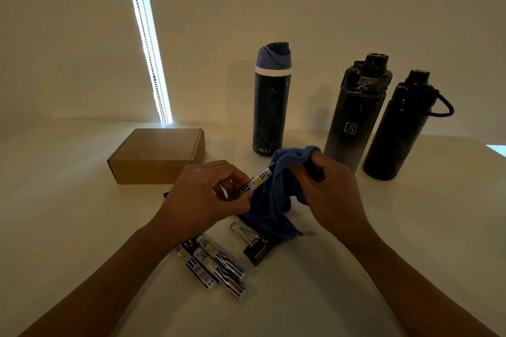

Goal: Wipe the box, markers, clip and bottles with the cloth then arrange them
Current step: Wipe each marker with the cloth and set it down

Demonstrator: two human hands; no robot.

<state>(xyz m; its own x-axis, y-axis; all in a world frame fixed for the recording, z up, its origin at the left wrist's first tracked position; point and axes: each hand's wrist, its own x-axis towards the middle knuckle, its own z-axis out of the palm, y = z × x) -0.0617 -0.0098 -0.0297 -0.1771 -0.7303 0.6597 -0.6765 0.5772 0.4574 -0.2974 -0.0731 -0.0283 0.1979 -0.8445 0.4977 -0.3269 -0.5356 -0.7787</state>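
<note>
My left hand [204, 194] pinches one black-and-white marker [260, 179] by its lower end. My right hand [325, 191] grips the blue cloth [271, 200], which is wrapped around the marker's upper end and hides its tip. Three more markers [216, 265] lie side by side on the table below my left hand. A black binder clip [257, 247] lies beside them, partly under the cloth's hanging corner. The brown cardboard box [158, 156] sits closed at the left. Three bottles stand at the back: a blue-lidded one [271, 107] and two black ones [353, 117] [397, 128].
The pale table [82, 227] runs up to a cream wall. A bright strip of window with a bead chain [145, 35] shows at the back left. A small dark object [166, 195] peeks out behind my left hand, by the box.
</note>
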